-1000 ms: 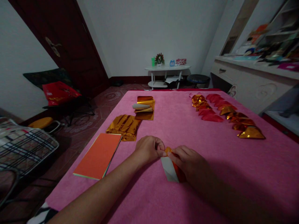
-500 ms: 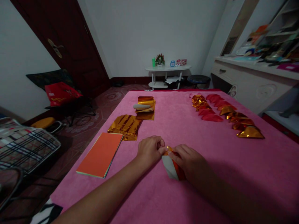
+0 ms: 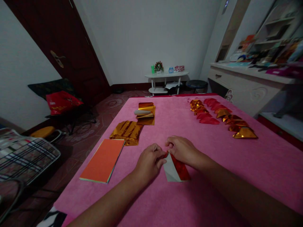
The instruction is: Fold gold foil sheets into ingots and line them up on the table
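Note:
A partly folded sheet of foil paper [image 3: 171, 170], pale grey on one side and shiny red on the other, lies on the pink cloth between my hands. My left hand [image 3: 150, 161] pinches its far left edge with thumb and forefinger. At the far tip, my right hand [image 3: 182, 149] has curled fingers closed on the paper; its fingertips partly hide that corner. Left of my hands sit a stack of orange paper [image 3: 104, 160], a stack of gold foil sheets [image 3: 126, 131] and a second gold pile [image 3: 148, 120] with a grey roll on it.
Folded gold pieces [image 3: 245, 133] and folded red pieces [image 3: 207, 119] line up in rows at the table's far right. Beyond the pink-covered table stand a small white table [image 3: 165, 75] and a dark stool [image 3: 197, 84]. A chair with a red bag [image 3: 62, 102] is at left.
My right hand has shifted from the paper's right side to its far tip, uncovering the red face. The paper lies flatter, and my left hand is slightly nearer me. The view has tilted a little.

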{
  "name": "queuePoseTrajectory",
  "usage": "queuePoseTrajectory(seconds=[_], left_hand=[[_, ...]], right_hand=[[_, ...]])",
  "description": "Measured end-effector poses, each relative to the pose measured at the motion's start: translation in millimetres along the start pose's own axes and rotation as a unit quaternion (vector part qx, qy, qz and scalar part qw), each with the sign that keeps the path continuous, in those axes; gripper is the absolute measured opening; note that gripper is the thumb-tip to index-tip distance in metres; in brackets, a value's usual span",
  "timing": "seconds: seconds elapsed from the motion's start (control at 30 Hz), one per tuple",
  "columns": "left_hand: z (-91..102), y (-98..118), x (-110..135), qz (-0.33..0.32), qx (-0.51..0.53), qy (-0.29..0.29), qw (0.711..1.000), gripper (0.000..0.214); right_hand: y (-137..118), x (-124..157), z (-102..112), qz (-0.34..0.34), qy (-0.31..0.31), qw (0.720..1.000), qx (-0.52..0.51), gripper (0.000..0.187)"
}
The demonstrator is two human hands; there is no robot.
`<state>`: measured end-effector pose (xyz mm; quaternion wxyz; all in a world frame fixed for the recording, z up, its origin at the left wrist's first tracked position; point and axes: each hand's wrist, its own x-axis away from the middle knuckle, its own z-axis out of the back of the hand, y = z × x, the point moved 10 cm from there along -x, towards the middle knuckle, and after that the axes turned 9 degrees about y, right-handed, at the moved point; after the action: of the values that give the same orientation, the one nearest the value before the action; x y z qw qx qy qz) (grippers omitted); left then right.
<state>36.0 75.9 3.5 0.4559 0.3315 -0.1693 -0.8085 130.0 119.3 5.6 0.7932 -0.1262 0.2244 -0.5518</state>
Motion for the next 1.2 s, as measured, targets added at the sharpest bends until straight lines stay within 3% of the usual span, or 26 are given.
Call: queuePoseTrajectory(seconds=[0.2, 0.33, 0.5, 0.67, 0.8, 0.9, 1.0, 1.1, 1.2], left_hand=[[-4.6, 18, 6, -0.085, -0.078, -0.011, 0.993, 0.015], [-9.5, 28, 10, -0.130, -0.102, -0.026, 0.986, 0.020], [-10.1, 31, 14, -0.150, -0.092, -0.046, 0.983, 0.023], [17.6, 39, 11, -0.135, -0.010, -0.001, 0.991, 0.028], [25.0, 54, 17, -0.172, 0.035, -0.027, 0.984, 0.027], [17.0, 54, 25, -0.196, 0.026, -0.059, 0.979, 0.038], [6.6, 46, 29, -0.190, 0.020, -0.074, 0.979, 0.032], [2.4, 41, 29, -0.181, 0.019, -0.065, 0.981, 0.022], [1.1, 41, 28, -0.181, 0.016, -0.059, 0.982, 0.019]], right_hand=[[13, 0, -7, -0.048, -0.064, 0.996, -0.041, 0.016], [16, -1, -6, -0.063, -0.075, 0.995, 0.008, 0.018], [21, -3, -10, -0.089, -0.055, 0.993, 0.052, 0.007], [33, 0, -7, -0.115, -0.013, 0.993, -0.012, 0.007], [47, 8, 6, -0.140, 0.038, 0.989, -0.012, 0.009], [48, 15, 13, -0.133, 0.060, 0.989, 0.011, 0.011], [42, 24, 20, -0.108, 0.087, 0.990, 0.036, 0.008], [24, 34, 21, -0.035, 0.110, 0.992, 0.045, 0.011], [1, 48, 14, 0.047, 0.085, 0.995, 0.005, 0.018]])
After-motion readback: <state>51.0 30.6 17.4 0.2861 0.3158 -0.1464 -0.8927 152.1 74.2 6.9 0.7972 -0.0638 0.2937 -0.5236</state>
